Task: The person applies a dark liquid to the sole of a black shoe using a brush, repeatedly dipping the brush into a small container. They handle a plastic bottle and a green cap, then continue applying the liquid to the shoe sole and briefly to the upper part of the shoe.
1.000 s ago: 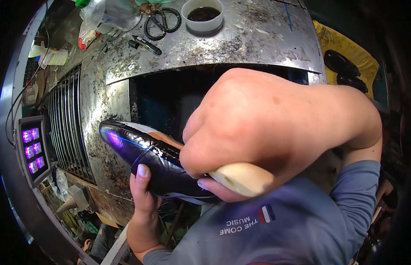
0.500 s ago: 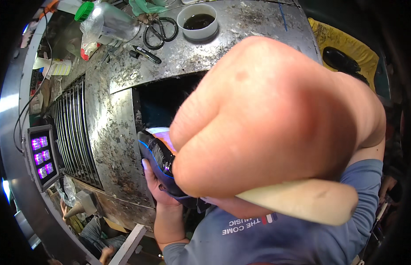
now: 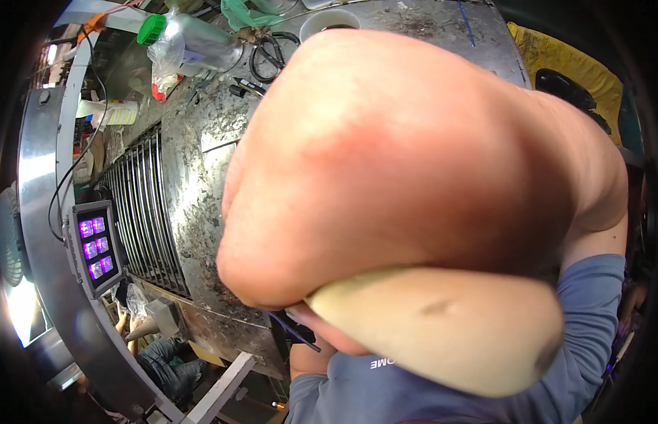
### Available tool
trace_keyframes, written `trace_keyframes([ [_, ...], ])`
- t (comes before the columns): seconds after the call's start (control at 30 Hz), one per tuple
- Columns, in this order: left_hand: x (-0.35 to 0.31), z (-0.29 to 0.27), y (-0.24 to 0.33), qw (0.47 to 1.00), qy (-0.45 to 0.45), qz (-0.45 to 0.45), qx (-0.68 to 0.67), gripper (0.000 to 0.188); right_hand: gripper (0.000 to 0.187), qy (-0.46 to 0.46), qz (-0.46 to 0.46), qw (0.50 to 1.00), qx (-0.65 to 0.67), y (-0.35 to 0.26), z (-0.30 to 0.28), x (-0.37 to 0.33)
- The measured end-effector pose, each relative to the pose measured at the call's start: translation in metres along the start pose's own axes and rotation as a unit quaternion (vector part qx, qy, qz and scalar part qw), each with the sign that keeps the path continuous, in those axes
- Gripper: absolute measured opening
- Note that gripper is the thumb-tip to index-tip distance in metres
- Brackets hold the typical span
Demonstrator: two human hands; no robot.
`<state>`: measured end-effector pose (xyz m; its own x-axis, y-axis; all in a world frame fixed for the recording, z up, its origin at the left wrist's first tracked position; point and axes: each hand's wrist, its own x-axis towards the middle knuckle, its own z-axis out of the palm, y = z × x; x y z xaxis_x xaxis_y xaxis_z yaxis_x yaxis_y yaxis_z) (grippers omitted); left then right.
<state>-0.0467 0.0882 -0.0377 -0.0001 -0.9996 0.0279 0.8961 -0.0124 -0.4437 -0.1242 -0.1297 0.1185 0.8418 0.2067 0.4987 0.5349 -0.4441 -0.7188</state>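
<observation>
My right hand (image 3: 385, 177) fills the middle of the view, very close, with its fingers wrapped round a pale wooden handle (image 3: 449, 328). The handle's rounded end points to the lower right; whatever is at its other end is hidden. Behind this hand, my left hand is out of sight, and only part of its forearm (image 3: 311, 358) shows below. A thin dark edge of the black shoe upper (image 3: 294, 330) sticks out under the right hand. The rest of that piece is covered, so how the left hand touches it cannot be seen.
On the stained metal bench (image 3: 209, 194) are a green-capped clear bottle (image 3: 202, 42), black-handled scissors (image 3: 269, 60), a black marker (image 3: 248, 86) and a white bowl (image 3: 329, 22). A metal grille (image 3: 149, 212) and a lamp with purple lights (image 3: 96, 247) stand left. Another person (image 3: 170, 364) sits lower left.
My right hand has come up closer and leftward with the wooden handle, now covering my left hand, most of the shoe upper and the bench opening. The background has shifted slightly right.
</observation>
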Motion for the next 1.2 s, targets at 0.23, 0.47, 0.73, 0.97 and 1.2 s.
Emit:
trace_keyframes([
  [0.23, -0.001, -0.025, -0.002, 0.99, -0.028, -0.094, -0.104, 0.031, 0.015, -0.001, -0.024, 0.999, 0.024, 0.008, 0.004, 0.004],
  [0.47, -0.004, -0.04, 0.007, 0.983, 0.015, -0.128, -0.131, 0.024, 0.015, 0.006, -0.036, 0.998, 0.042, 0.017, 0.01, 0.006],
  [0.73, 0.0, -0.011, -0.014, 0.978, 0.153, -0.063, -0.127, 0.027, 0.015, 0.025, -0.04, 0.998, 0.044, 0.02, 0.013, 0.011],
  [0.97, 0.009, -0.019, -0.011, 0.981, 0.042, -0.112, -0.153, 0.027, 0.015, 0.023, -0.043, 0.997, 0.053, 0.021, 0.012, 0.007],
  [1.2, 0.014, -0.023, -0.012, 0.978, 0.007, -0.136, -0.161, 0.028, 0.015, 0.03, -0.042, 0.998, 0.048, 0.023, 0.013, 0.003],
])
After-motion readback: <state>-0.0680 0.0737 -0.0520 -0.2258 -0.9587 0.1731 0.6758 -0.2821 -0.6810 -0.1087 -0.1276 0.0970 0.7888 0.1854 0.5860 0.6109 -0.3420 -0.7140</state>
